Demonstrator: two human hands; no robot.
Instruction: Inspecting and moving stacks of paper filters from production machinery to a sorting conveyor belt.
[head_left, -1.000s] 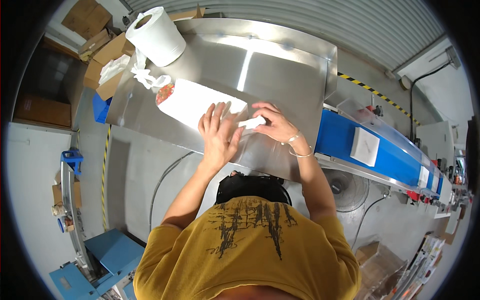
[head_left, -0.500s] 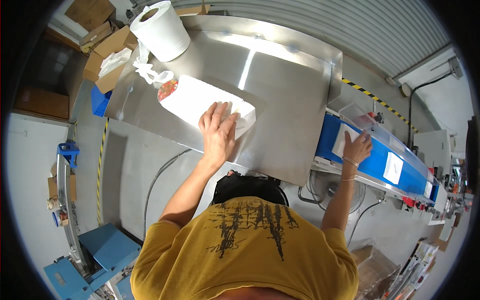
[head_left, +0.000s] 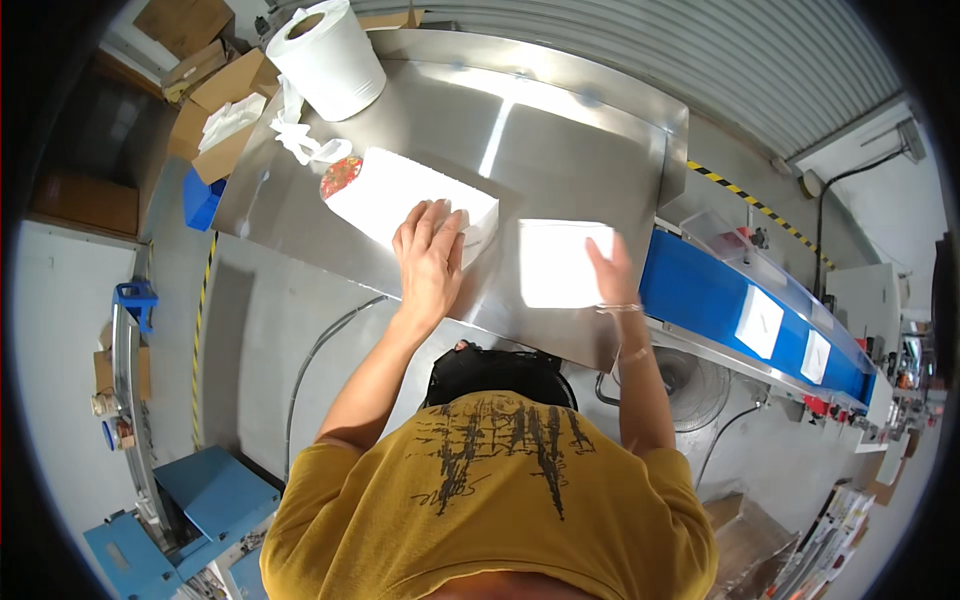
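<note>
A long row of white paper packets (head_left: pixel 405 190) lies slantwise on the steel table. My left hand (head_left: pixel 430 255) curls its fingers over the near right end of it, holding it there. Against the row's far left end sits a round red-patterned piece (head_left: pixel 341 178); its kind I cannot make out. My right hand (head_left: pixel 615 268), smeared by motion, grips the right edge of a flat white square packet (head_left: pixel 560 265) above the table, right of the row. The packet's fingers-side underside is hidden.
The steel table (head_left: pixel 590 160) has a raised back rim. A blue conveyor belt (head_left: pixel 690 280) at the right carries more white packets (head_left: pixel 760 322). A big white paper roll (head_left: pixel 330 65) stands at the back left, near an open cardboard box (head_left: pixel 215 165). A fan (head_left: pixel 690 390) sits below the belt.
My right hand has lifted a white packet off the belt and carried it left over the table. The other belt packets have shifted. My left hand stays on the row, moving slightly.
</note>
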